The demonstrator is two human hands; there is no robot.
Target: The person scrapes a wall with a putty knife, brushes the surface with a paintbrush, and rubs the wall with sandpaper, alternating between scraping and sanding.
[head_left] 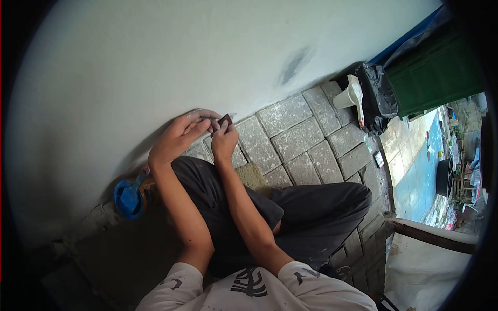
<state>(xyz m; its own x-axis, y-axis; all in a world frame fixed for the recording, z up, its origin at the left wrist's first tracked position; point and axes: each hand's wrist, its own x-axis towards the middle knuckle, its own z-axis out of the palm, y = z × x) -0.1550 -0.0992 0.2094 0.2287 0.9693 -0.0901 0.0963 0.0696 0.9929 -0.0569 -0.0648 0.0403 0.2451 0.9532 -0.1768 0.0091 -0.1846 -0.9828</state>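
1. The dark piece [223,124], small and flat with a thin pale edge at its upper end, is between the hands, right by the white wall [155,57] and above the paving blocks [290,116].
2. The right hand [226,141] has its grip together, thumb and fingers clamped on the dark piece.
3. The left hand [182,132] is bent beside the wall, its fingers curved toward the dark piece; whether its grip also closes on the piece cannot be told. Its fingers carry a pale, dusty coating.
4. The blue container [128,206] is beside the left forearm, near the foot of the wall. A blue-coloured tool [138,182] stands tilted in it, its upper end sticking out over the rim and reddish at the tip. Any other contents are too dim to tell.
5. The white cup [341,100] is farther off, toward the bins. A brush [357,99] smeared with white is at its rim, its handle pointing toward the person and reddish near the end. The inside of the cup is hidden.
6. The black plastic bag [381,85] bulges in folds just beside the cup; what it holds cannot be seen.
7. The large green bin [438,72] is beyond the bag, its inside out of sight.
8. The black tub [444,176] is in the background, on the light blue ground [421,173]; its contents cannot be made out.
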